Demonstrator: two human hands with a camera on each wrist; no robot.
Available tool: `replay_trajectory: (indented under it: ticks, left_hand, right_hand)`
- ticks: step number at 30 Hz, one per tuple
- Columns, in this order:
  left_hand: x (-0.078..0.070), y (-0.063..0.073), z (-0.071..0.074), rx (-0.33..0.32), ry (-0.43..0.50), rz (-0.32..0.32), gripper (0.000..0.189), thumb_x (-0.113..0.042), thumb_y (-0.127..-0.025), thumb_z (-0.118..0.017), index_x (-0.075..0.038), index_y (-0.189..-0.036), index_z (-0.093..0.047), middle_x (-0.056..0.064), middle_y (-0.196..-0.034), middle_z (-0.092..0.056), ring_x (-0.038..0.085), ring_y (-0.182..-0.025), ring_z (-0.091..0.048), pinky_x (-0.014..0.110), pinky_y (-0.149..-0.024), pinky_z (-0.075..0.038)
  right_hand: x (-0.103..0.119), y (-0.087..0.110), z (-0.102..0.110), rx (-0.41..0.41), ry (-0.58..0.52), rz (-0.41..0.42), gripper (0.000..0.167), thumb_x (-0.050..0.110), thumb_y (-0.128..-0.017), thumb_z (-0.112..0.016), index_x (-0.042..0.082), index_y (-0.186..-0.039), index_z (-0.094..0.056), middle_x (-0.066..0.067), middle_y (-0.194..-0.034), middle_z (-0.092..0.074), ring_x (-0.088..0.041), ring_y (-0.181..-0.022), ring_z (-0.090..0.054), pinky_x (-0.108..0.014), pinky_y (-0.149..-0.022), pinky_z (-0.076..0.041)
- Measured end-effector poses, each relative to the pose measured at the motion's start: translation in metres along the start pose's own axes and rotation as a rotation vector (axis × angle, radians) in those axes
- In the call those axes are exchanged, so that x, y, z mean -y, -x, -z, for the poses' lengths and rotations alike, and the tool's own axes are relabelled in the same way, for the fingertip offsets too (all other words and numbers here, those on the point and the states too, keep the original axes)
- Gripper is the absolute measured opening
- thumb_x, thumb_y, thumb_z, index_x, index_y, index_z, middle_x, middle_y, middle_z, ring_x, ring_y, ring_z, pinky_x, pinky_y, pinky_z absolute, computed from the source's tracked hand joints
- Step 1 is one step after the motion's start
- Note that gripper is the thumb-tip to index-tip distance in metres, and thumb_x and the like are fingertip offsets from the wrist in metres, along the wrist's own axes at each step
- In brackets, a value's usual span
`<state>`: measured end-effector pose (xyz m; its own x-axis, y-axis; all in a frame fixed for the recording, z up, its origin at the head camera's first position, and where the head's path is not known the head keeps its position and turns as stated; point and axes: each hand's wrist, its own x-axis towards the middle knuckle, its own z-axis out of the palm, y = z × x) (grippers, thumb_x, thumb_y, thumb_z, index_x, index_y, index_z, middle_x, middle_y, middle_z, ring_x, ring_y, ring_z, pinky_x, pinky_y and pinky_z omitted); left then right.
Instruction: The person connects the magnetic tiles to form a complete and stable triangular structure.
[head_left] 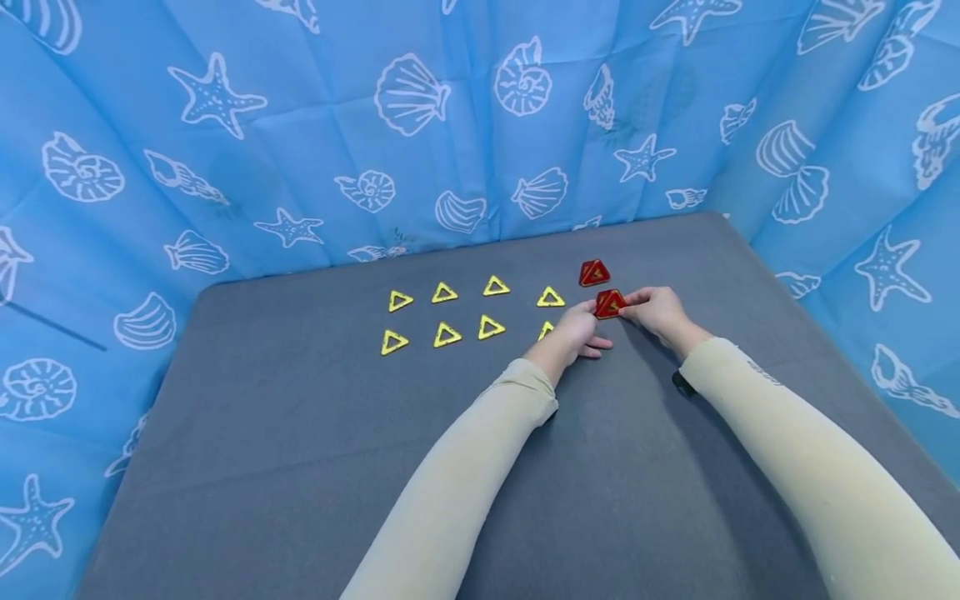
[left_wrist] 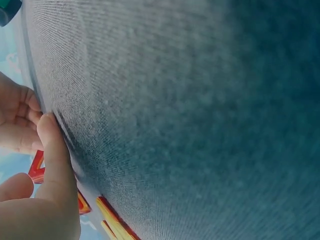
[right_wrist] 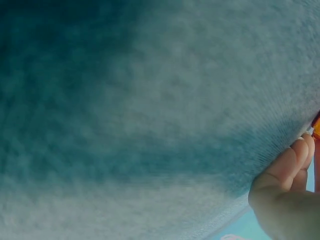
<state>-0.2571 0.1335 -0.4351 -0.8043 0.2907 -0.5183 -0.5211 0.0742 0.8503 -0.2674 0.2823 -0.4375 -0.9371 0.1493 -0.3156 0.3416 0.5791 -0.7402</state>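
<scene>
Head view: right hand [head_left: 658, 310] pinching a red piece [head_left: 611, 304] by its right side, thumb and finger drawn in on the edge, hardly any gap. Left hand [head_left: 573, 329] on the opposite side of the same piece, a fingertip at its left edge, 2 lower fingers spread below it; can't tell if the left clasps it or only touches. Piece sits between both hands, right half of the gray table [head_left: 315, 467], towards the far side. 2nd red piece [head_left: 595, 272] just beyond it, no hand on it. Yellow triangles [head_left: 497, 292] to the left, 2 rows of 4, last in near row partly covered by left hand. Pale sleeves [head_left: 457, 483] on both arms, dark band [head_left: 682, 383] at right wrist, blue curtain [head_left: 300, 150] behind

Left wrist view: left index finger out long, thumb well apart from it, red showing beyond them, contact hidden. Other hand's curled fingers just past the index tip. Yellow-and-red edges [left_wrist: 117, 220] at bottom, unclear which piece

Right wrist view: right fingers bunched at right border, an orange-red bit [right_wrist: 316, 129] at the tips, mostly cut off by the border
</scene>
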Motion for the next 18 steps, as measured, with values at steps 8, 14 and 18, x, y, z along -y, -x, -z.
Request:
replay_trajectory:
  ticks: [8, 14, 18]
  left_hand:
    - [0.001, 0.005, 0.000, -0.060, -0.075, -0.022, 0.051, -0.002, -0.102, -0.036, -0.017, -0.150, -0.038, 0.003, -0.150, -0.042, 0.026, -0.094, -0.068, 0.037, -0.078, -0.053]
    - [0.001, 0.014, 0.004, -0.035, -0.059, -0.084, 0.050, -0.002, -0.102, -0.038, -0.013, -0.151, -0.037, 0.003, -0.150, -0.042, 0.027, -0.096, -0.068, 0.033, -0.070, -0.052]
    - [0.002, 0.020, 0.009, -0.047, -0.061, -0.069, 0.050, -0.001, -0.102, -0.040, -0.013, -0.150, -0.038, 0.002, -0.149, -0.044, 0.025, -0.095, -0.068, 0.035, -0.074, -0.053]
  right_hand:
    - [0.000, 0.002, -0.002, 0.020, -0.008, 0.014, 0.036, 0.011, -0.099, -0.056, -0.010, -0.129, -0.053, -0.028, -0.128, -0.049, -0.034, -0.108, -0.047, -0.048, -0.096, -0.040]
    - [-0.003, 0.006, 0.001, 0.022, -0.020, 0.027, 0.037, 0.012, -0.100, -0.055, -0.009, -0.130, -0.052, -0.030, -0.132, -0.047, -0.036, -0.113, -0.046, -0.050, -0.099, -0.039]
    - [-0.004, 0.007, 0.002, 0.026, -0.011, 0.033, 0.038, 0.013, -0.100, -0.056, -0.009, -0.130, -0.052, -0.029, -0.131, -0.048, -0.036, -0.111, -0.046, -0.050, -0.100, -0.038]
